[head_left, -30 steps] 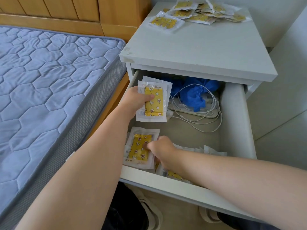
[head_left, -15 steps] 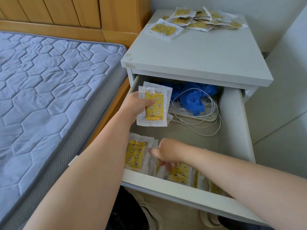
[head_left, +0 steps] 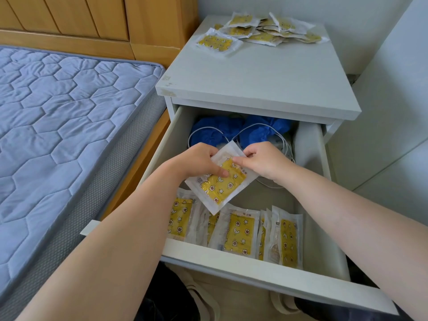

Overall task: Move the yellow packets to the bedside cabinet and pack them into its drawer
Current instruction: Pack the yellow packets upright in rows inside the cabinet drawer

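The held packets (head_left: 221, 181), a thin stack of yellow sachets, hung tilted above the middle of the open drawer (head_left: 254, 267). The left hand (head_left: 196, 162) had its fingers clamped on the stack's upper left edge, and the right hand (head_left: 264, 159) pinched its top corner. Below, a row of packed packets (head_left: 238, 230) stood on edge against the drawer front. More loose packets (head_left: 261, 28) lay on the cabinet top (head_left: 266, 77). The slick wrappers could probably slide apart if either pinch eased, scattering flat. Pushed in carelessly, the stack might topple the standing row, or snag the white cable (head_left: 288, 147) beside the blue cloth (head_left: 254, 132).
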